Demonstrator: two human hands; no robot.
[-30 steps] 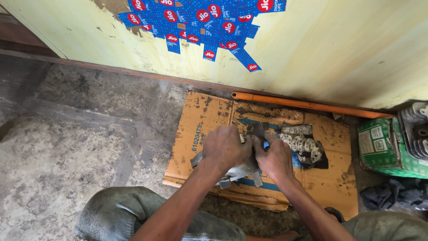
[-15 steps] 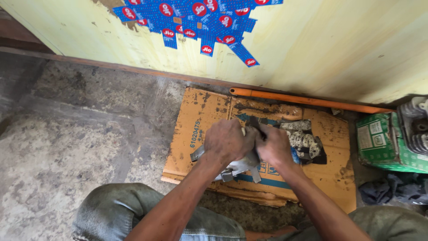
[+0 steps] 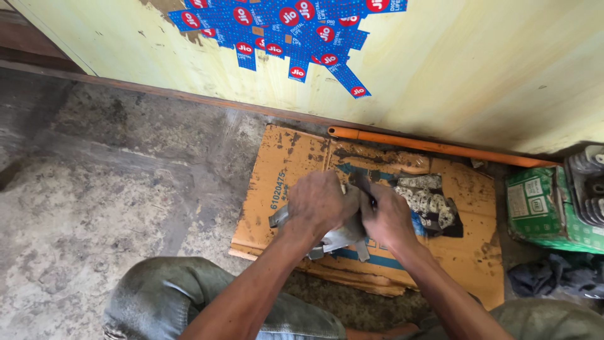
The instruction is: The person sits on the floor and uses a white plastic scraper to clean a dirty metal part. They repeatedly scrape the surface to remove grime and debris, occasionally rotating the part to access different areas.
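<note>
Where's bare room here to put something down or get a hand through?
Bare concrete floor left of the cardboard sheet, up to the wall; also the sheet's left strip. Crowded: mid-sheet, where left hand and right hand grip a grey metal part, with a printed rag, orange pipe and green box rightward.

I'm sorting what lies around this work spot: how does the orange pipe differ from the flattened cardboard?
The orange pipe is long, thin and round; the flattened cardboard is broad and flat. The orange pipe lies along the foot of the yellow wall; the flattened cardboard spreads on the concrete floor under both hands. The orange pipe looks fairly clean, the flattened cardboard stained and frayed. Both are orange-toned and lie on the floor.
</note>
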